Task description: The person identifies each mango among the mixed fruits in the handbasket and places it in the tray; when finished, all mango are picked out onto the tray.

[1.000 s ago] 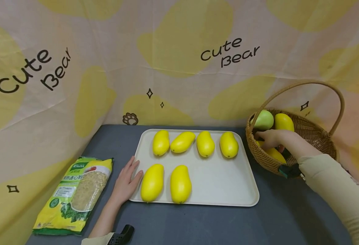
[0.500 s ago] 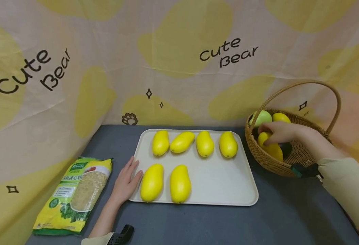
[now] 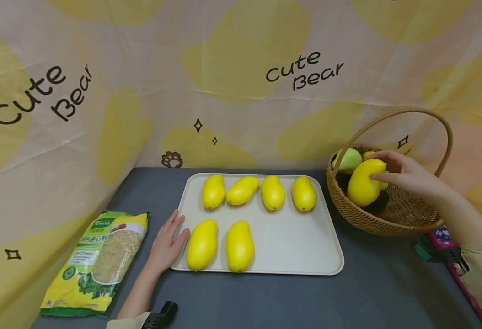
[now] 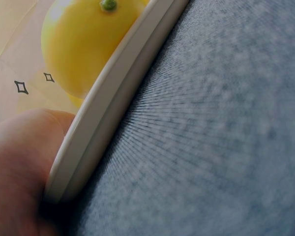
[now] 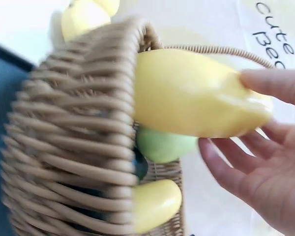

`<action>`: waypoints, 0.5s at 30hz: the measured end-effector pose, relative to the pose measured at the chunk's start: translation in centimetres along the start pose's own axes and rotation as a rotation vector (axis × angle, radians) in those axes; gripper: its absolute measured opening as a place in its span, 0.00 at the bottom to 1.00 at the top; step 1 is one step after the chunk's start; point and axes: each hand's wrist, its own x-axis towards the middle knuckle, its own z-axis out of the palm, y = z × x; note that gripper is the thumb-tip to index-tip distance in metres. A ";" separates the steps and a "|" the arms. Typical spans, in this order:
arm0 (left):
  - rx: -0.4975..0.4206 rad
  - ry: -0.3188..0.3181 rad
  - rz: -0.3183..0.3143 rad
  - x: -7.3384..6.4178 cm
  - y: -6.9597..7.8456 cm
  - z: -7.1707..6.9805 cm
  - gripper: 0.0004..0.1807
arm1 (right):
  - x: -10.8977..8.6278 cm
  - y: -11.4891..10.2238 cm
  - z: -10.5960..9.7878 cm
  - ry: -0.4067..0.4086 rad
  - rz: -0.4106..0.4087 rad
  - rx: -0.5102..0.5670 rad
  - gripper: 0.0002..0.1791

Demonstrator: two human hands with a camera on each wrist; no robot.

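My right hand (image 3: 407, 176) pinches a yellow mango (image 3: 364, 186) by its narrower upper end. In the right wrist view the thumb is on one side of this mango (image 5: 187, 93) and the fingertips are on the other. The mango is lifted at the mouth of a wicker basket (image 3: 350, 219). On the left, my left hand (image 3: 166, 244) rests at the left edge of a white tray (image 3: 298, 249), fingers extended. Its thumb lies against the rim in the left wrist view. Several mangoes (image 3: 240, 246) sit on the tray, four-cornered and shallow, in two rows.
A green fruit (image 3: 349, 161), another mango (image 5: 157, 204) and something dark (image 5: 140, 164) lie in the basket. Its tall handle (image 3: 409, 111) arches overhead. A yellow Knorr bag (image 3: 97, 260) lies at the left. A pink package (image 3: 444, 240) shows beneath the right wrist. Printed cloth hangs behind.
My right hand has raised the mango from inside the basket to its mouth, moving up and right. The left hand stays at the tray's edge. The head view has shifted slightly.
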 end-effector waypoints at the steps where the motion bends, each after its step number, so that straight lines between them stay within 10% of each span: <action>1: -0.001 0.002 0.002 0.0 -0.1 0.0 0.30 | -0.3 0.0 0.1 0.030 0.008 0.068 0.22; 15: 0.003 0.010 0.009 -0.1 -0.3 0.0 0.30 | -2.6 -2.3 3.8 0.291 -0.050 1.007 0.19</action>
